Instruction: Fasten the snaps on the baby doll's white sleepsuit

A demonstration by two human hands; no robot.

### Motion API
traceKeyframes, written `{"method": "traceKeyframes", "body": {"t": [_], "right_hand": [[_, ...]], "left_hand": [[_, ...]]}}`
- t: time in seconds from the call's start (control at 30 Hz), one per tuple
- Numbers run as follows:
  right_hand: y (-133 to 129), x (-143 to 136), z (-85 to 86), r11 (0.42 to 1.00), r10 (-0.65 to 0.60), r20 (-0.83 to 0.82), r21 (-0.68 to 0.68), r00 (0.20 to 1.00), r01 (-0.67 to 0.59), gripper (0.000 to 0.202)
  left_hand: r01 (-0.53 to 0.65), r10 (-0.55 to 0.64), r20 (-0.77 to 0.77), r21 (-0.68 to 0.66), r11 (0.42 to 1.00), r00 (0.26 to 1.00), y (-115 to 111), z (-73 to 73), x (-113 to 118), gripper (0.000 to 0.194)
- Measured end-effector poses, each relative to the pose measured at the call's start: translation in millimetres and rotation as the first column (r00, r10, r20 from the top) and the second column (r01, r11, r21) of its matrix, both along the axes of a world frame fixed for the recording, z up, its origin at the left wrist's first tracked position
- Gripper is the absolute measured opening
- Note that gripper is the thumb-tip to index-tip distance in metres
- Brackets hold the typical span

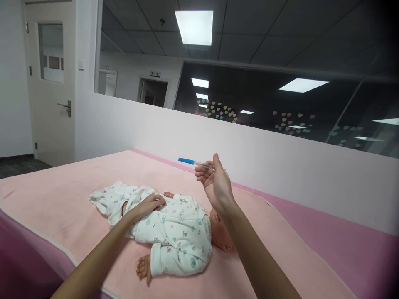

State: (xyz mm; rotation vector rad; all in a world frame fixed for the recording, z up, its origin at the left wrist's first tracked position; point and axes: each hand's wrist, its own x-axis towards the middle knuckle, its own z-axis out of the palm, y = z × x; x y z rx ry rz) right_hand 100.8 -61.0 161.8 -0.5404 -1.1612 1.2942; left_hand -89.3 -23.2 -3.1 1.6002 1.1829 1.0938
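Note:
A baby doll lies on its back in a white printed top (177, 226) and matching trousers (121, 195). Its head (220, 232) is partly hidden behind my right forearm. My left hand (152, 202) rests on the doll's belly near the lower edge of the top, fingers together and lying fairly flat. Raised above the doll's chest and head, my right hand (215, 178) pinches a thin clear glass thermometer (199, 163). Its blue end (186, 160) points left, away from the fingers. One doll hand (144, 268) sticks out of the near sleeve, palm up.
Pink padding (77, 178) covers the surface under the doll, with a darker pink edge (343, 232) along the right. A white low wall (280, 166) with a large window (264, 99) runs behind it. A closed door (50, 120) stands at the far left.

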Motion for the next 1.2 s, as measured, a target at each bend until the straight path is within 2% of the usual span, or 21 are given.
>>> {"method": "traceKeyframes", "body": {"t": [0.37,0.63,0.97,1.07,1.13,1.2], "right_hand": [[-9,-7,7.9,0.979,0.198,-0.035,-0.033,0.980,-0.199,0.029],[-11,-11,9.3,0.977,0.207,-0.038,-0.042,0.978,-0.208,0.030],[-1,-14,2.9,0.979,0.202,0.013,-0.004,0.979,-0.202,0.035],[1,-11,22.0,0.981,0.188,0.087,0.035,0.978,-0.192,0.039],[-1,-4,46.0,0.981,0.147,0.095,0.116,0.985,-0.158,0.037],[-4,6,70.0,0.972,0.096,0.030,0.211,0.995,-0.100,0.033]], "left_hand": [[0.005,-0.005,-0.007,0.009,1.000,1.000,-3,4.4,1,0.027],[0.032,-0.031,-0.015,0.051,0.998,0.999,1,-0.2,-1,0.022],[0.003,-0.003,0.034,0.006,1.000,0.999,2,-1.5,-1,0.024],[0.006,-0.006,0.053,-0.004,1.000,0.999,5,-3.9,-1,0.027],[0.014,-0.013,0.061,-0.008,1.000,0.998,6,-4.2,-1,0.027],[0.010,-0.009,0.055,-0.014,1.000,0.998,5,-3.5,-1,0.027]]}}
